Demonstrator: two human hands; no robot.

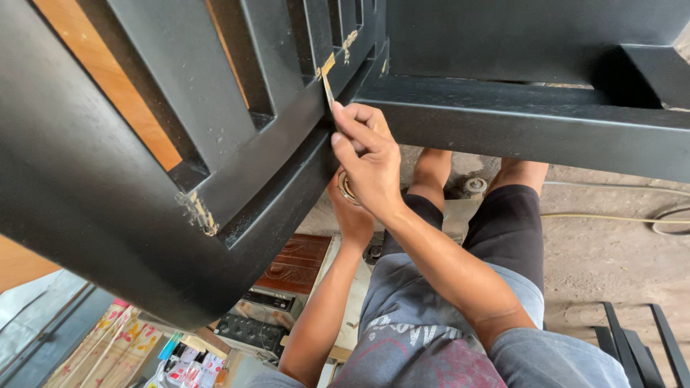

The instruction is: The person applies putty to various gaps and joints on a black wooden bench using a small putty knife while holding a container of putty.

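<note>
A large black-painted wooden frame (144,179) with slats fills the upper left, joined to a black beam (532,118) on the right. My right hand (370,162) pinches a small thin scraper blade (328,79) smeared with tan filler and presses its tip against the frame's inner corner. My left hand (351,212) sits just below and behind the right one, closed around a small round tin (346,188) that is mostly hidden. Tan filler patches show on the frame at the corner (349,42) and at a lower joint (201,213).
My knees in black shorts (503,223) are below the beam on a concrete floor (611,244). A yellowish cable (611,215) runs across the floor at right. A carved brown wooden panel (298,262), a dark device and colourful packages (129,345) lie at lower left.
</note>
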